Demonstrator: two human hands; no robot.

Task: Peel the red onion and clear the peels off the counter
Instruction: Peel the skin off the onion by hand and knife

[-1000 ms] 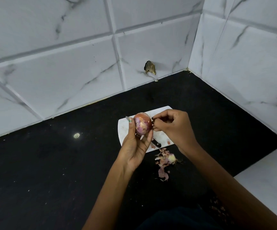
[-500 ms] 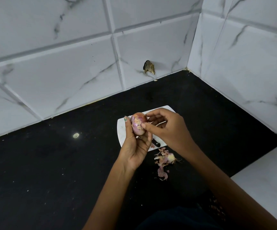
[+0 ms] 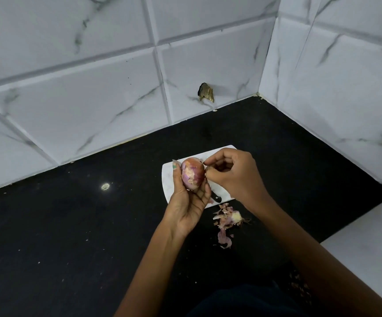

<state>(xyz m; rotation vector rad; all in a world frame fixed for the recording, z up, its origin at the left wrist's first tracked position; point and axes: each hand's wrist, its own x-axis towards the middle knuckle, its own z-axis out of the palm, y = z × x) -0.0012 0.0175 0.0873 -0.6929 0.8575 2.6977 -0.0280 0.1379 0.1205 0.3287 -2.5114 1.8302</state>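
Observation:
My left hand [image 3: 188, 203] holds the red onion [image 3: 192, 176] upright between thumb and fingers, above a white cutting board [image 3: 168, 179]. The onion is partly peeled, with pale patches showing through its purple skin. My right hand [image 3: 235, 177] is beside the onion's right edge, with thumb and forefinger pinched at its skin. A small heap of onion peels [image 3: 227, 219] with a cut root end lies on the black counter [image 3: 71, 236] just in front of the board. A loose curl of peel [image 3: 223, 239] lies nearer to me.
A knife's black handle [image 3: 216, 199] shows on the board under my hands. White marble tile walls [image 3: 93, 99] close the back and right sides, meeting in a corner. A chipped hole [image 3: 206, 92] marks the back wall. A white ledge [image 3: 368, 243] adjoins the counter at right.
My right hand's fingers moved from the front of the onion to its right edge. The left hand raised and turned the onion slightly, so pale patches face me.

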